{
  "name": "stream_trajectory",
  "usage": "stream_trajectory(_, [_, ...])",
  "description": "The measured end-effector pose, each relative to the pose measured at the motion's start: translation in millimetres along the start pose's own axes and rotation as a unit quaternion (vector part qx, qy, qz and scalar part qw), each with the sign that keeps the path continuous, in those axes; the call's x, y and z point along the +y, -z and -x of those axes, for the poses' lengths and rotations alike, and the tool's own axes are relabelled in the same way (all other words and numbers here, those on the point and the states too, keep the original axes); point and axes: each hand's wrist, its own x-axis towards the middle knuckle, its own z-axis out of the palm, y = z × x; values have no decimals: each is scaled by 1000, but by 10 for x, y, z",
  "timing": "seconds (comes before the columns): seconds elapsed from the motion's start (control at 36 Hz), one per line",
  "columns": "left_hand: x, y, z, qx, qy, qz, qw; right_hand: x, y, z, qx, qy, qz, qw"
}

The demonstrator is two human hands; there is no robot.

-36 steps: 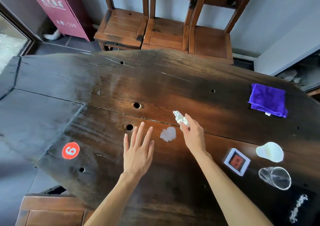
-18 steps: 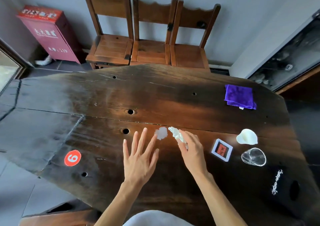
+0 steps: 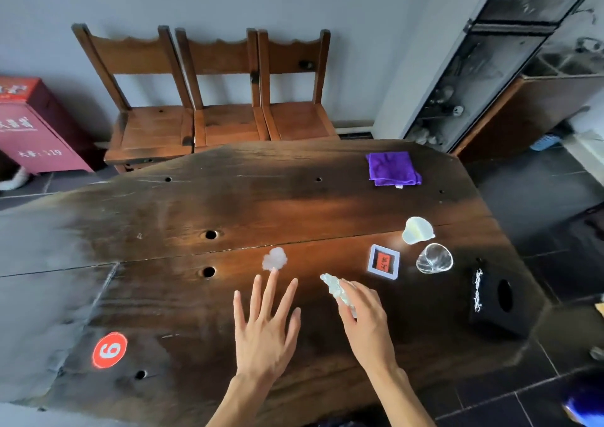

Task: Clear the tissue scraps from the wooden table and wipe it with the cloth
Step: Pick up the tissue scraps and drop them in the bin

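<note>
One tissue scrap (image 3: 274, 259) now at spread left hand's (image 3: 265, 327) fingertips, another still pinched in right hand (image 3: 366, 320).

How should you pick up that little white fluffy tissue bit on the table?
Pinch the tissue scrap across its puffy middle, coming straight down from above with thumb and forefinger. It lies low and loose on the wooden table, with no edge to slide under. The left hand, open just beside it, looks best placed; the right hand already holds a crumpled tissue.

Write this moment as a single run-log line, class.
right hand: holds crumpled tissue | left hand: open, fingertip at loose tissue scrap | purple cloth: untouched, far right | wiping: not begun
</note>
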Motion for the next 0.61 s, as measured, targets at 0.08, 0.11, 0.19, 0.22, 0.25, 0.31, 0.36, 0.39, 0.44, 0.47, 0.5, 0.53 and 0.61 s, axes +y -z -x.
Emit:
stream_trajectory(0.08, [175,55,0,-7,-20,4,1000,97,155,112,26,-20,-7,999])
stream_trajectory(0.11, [212,66,-4,-8,-20,9,1000,121,178,133,29,-23,-10,999])
stream_trajectory(0.19, [402,85,36,-8,-37,13,999,236,328,251,52,-41,-13,998])
stream_trajectory(0.22, [473,85,51,-8,-42,16,999,280,378,286,59,-49,-15,997])
stream_trajectory(0.25, [552,82,63,-6,-46,17,999,330,431,321,67,-54,-18,996])
stream_trajectory(0.31, [738,65,94,-6,-58,16,998,434,563,399,85,-61,-26,994])
stream_trajectory(0.36, [939,54,138,-11,-71,12,997,535,713,493,101,-65,-30,992])
stream_trajectory(0.39, [1046,53,165,-9,-78,11,997,589,790,546,110,-66,-31,991])
stream_trajectory(0.44, [1270,49,230,-2,-90,14,996,706,946,654,128,-65,-32,989])
stream_trajectory(0.47, [1388,48,272,-1,-94,16,995,766,1028,709,136,-65,-32,988])
stream_trajectory(0.5, [1505,42,323,-1,-95,17,995,826,1111,767,143,-63,-30,987])
stream_trajectory(0.53, [1621,33,378,-4,-97,18,995,890,1191,830,151,-61,-27,986])
stream_trajectory(0.61, [1954,8,555,-14,-107,28,994,1084,1417,1040,171,-65,-25,983])
